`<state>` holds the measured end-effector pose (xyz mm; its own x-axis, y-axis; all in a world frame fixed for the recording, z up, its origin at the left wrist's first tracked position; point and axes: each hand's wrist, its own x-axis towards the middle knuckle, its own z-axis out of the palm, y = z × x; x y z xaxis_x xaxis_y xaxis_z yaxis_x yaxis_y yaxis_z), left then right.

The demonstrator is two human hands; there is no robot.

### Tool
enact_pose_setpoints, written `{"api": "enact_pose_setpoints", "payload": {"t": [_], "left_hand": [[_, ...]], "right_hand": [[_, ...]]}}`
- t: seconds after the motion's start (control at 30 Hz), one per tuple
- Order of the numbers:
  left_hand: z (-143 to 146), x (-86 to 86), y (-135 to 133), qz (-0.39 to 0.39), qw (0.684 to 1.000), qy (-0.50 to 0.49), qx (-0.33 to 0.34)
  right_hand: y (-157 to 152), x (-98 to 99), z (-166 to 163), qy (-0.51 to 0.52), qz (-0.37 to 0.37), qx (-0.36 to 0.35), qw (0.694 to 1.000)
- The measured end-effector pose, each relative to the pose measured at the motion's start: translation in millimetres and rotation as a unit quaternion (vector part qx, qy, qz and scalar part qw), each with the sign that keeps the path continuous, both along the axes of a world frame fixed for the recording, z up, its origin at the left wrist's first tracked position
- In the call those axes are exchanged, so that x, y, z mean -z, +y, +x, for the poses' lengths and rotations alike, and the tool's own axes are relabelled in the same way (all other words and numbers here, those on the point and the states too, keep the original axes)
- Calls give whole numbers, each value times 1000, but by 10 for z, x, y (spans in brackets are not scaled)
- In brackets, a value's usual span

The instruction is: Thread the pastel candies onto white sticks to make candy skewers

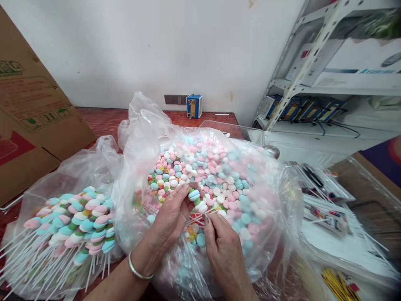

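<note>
A large clear plastic bag (pixel 275 200) in front of me is full of small pastel marshmallow candies (pixel 216 167) in pink, blue, white and green. My left hand (pixel 171 217) is closed, pinching a short stack of candies (pixel 194 195) above the pile. My right hand (pixel 224 246) is closed on thin white sticks (pixel 200 218) pointing toward that stack. A silver bangle (pixel 138 271) circles my left wrist. To the left, a second clear bag (pixel 46 188) holds several finished candy skewers (pixel 75 225) with white sticks fanning out.
Cardboard boxes (pixel 28 117) lean at the left. A red-brown table (pixel 103 119) runs to the white wall, where a small blue box (pixel 194 105) stands. A metal shelf rack (pixel 313 62) and trays with papers and sticks (pixel 332 213) lie at the right.
</note>
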<state>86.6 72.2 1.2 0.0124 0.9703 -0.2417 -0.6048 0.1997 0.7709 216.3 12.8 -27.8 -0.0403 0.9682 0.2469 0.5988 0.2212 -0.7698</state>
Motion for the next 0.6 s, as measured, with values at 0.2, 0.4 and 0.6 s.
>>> {"api": "enact_pose_setpoints", "payload": {"t": [0.2,0.4,0.6], "left_hand": [[228,34,-102,-13,999,-40,4],[334,26,-142,-23,1000,-6,15],[314,136,63,27,994,98,43]], "right_hand": [[-48,59,17,-28,23,25,999],[-9,67,-13,0,1,30,1000],[261,19,61,106,-34,40,993]]}}
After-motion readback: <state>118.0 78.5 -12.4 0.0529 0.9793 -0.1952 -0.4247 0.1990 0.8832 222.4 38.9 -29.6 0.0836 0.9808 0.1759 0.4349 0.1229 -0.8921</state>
